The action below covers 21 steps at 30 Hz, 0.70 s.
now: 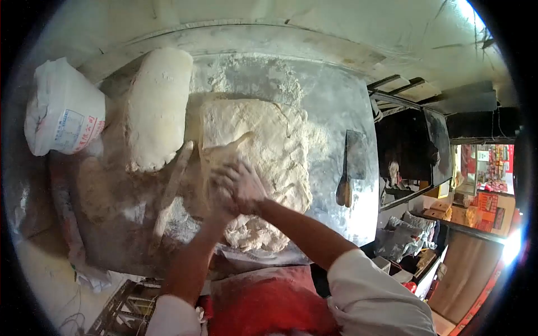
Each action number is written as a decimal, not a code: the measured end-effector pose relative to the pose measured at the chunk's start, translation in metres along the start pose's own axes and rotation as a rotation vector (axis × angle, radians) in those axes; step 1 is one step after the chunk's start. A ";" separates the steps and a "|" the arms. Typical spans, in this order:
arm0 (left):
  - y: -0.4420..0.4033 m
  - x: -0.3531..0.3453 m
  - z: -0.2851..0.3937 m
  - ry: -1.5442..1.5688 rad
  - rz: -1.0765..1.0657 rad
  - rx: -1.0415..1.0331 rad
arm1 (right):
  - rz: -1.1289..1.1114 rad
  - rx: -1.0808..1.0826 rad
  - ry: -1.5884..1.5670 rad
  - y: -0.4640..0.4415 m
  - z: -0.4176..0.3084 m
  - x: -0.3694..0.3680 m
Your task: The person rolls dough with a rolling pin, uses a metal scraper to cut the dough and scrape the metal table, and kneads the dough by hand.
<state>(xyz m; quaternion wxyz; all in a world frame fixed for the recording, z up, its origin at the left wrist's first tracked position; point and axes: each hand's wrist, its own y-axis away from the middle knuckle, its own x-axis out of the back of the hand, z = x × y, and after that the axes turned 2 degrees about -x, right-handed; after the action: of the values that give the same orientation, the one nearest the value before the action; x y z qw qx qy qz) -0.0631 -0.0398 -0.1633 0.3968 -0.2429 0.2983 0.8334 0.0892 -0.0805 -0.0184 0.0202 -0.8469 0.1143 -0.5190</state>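
Note:
A large floury slab of dough (263,129) lies on the metal worktop, with a ragged lump at its near end. Both hands meet over its left-middle part, touching each other. My left hand (223,203) is low against the dough, its fingers blurred and partly hidden by the other hand. My right hand (245,182) overlaps it, with its fingers stretched out and slightly apart, holding nothing. To the left rests a smooth, thick log of dough (159,106). A flour-covered rolling pin (172,193) lies between the log and the slab.
A white sack with printing (70,112) stands at the far left. A flat scraper with a wooden handle (348,168) lies on the worktop (325,101) right of the slab. Farther right are a dark metal frame, shelves with bags and boxes, and a bright doorway.

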 end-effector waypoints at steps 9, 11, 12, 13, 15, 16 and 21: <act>0.050 -0.074 0.031 3.286 -0.040 0.503 | 0.019 -0.001 -0.082 0.045 -0.023 -0.012; 0.034 -0.093 0.058 3.716 0.106 0.611 | 0.032 0.023 -0.093 0.035 -0.017 0.007; 0.025 -0.100 0.069 3.883 0.301 0.640 | 0.038 0.018 -0.089 0.027 -0.012 0.021; 0.005 -0.110 0.079 4.022 0.494 0.745 | -0.108 -0.053 -0.008 0.015 -0.003 0.034; -0.034 -0.124 0.080 4.140 0.835 0.845 | -0.287 -0.218 -0.037 -0.008 0.013 0.074; -0.051 -0.122 0.065 4.145 0.901 0.850 | -0.298 -0.238 -0.047 -0.001 0.023 0.066; -0.088 -0.069 -0.007 3.699 0.233 1.829 | 0.216 0.014 0.082 0.024 0.081 -0.002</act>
<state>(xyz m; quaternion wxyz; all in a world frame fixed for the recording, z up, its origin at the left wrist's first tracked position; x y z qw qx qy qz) 0.0478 -0.0353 -0.1507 0.3704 0.3713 -0.5068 0.6842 0.1560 -0.1098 -0.0617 0.0773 -0.8077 0.2018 -0.5486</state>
